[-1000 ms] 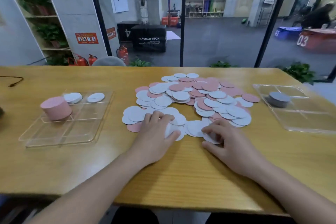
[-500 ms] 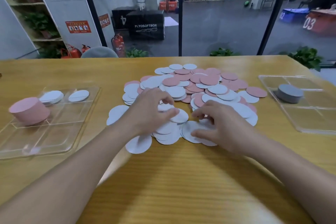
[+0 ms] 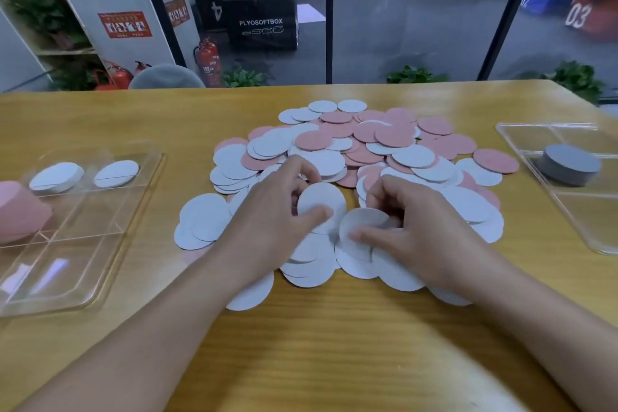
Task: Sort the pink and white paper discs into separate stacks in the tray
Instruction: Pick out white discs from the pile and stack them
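Head view gives me the table [image 3: 334, 344], with a clear tray [image 3: 110, 237] at left holding a pink stack [image 3: 20, 211] and two white stacks [image 3: 57, 176]. The loose pile [image 3: 351, 150] of pink and white discs lies mid-table. My left hand [image 3: 267, 227] pinches a white disc [image 3: 321, 201], tilted up. My right hand [image 3: 418, 227] pinches another disc [image 3: 363, 227] beside it.

The scene is seen from one head camera, looking forward and down, close over the table [image 3: 334, 344] near edge.
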Available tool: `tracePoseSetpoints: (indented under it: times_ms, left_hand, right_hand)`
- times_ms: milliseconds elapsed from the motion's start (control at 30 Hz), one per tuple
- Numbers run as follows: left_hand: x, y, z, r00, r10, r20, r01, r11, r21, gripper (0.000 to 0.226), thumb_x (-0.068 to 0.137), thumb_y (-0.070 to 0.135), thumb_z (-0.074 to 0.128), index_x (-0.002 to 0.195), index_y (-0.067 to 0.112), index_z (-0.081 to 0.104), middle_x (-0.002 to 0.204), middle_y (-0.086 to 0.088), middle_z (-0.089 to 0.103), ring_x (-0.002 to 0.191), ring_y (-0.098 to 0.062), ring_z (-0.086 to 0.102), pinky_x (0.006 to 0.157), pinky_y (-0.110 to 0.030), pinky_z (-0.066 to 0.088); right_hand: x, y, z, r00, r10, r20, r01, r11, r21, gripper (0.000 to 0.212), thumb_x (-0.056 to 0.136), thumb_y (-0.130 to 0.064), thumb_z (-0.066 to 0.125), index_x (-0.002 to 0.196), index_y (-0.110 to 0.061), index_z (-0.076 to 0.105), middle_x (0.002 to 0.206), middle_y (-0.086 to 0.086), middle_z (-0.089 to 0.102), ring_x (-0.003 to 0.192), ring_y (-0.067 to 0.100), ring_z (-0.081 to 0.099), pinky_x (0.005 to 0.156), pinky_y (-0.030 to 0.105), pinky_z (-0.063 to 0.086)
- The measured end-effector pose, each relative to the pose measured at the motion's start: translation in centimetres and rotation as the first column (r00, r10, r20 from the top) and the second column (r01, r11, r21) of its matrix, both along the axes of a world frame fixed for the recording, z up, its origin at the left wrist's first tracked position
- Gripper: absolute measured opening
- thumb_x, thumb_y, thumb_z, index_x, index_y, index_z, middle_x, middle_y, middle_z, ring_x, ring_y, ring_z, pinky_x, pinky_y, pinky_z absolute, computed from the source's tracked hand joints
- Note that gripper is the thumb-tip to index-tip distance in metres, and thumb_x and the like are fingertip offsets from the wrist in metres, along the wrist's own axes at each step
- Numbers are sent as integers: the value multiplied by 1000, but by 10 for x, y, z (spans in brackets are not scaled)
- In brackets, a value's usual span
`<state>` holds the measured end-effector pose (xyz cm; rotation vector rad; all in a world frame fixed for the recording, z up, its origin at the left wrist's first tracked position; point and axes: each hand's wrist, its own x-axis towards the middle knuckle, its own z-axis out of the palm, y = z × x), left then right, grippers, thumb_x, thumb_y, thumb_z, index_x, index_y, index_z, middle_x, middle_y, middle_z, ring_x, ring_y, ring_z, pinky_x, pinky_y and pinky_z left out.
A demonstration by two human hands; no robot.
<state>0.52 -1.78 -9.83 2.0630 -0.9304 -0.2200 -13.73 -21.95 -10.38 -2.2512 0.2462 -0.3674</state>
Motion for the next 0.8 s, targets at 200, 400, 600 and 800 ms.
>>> tracePoseSetpoints:
  times_ms: [200,400,600,800]
  left_hand:
    - [10,12,9,987,8,-160,-38,982,-185,8,109,30,68,106,27,74,83,-8,74,72,-39,60,62,-50,53]
    - [-11,11,16,961,-151,-231,105,974,-201,13,110,25,67,103,17,73,66,-3,44,65,-23,38,58,-30,33]
    - [-32,4,12,884,-367,-289,302,921,-247,28,116,10,54,123,18,80,77,-5,68,69,-21,62,68,-33,54]
    - [-21,6,5,983,-127,-133,98,974,-204,29,111,10,62,114,30,82,100,-1,78,81,-28,73,75,-45,62]
  right_hand:
    - [-7,6,6,995,25,101,-45,979,200,38,103,-34,78,87,-1,66,82,22,56,64,17,45,56,28,36]
    - [-22,7,9,996,-2,91,-21,966,258,30,110,-37,64,88,-17,64,59,6,52,54,20,43,51,31,36]
    - [-35,3,14,986,167,-6,-163,970,182,18,111,-40,63,105,-26,73,57,10,63,52,20,54,56,33,47]
    - [-34,-17,16,998,36,-51,-32,996,81,32,110,-42,63,94,-15,68,54,6,60,52,22,50,57,40,46]
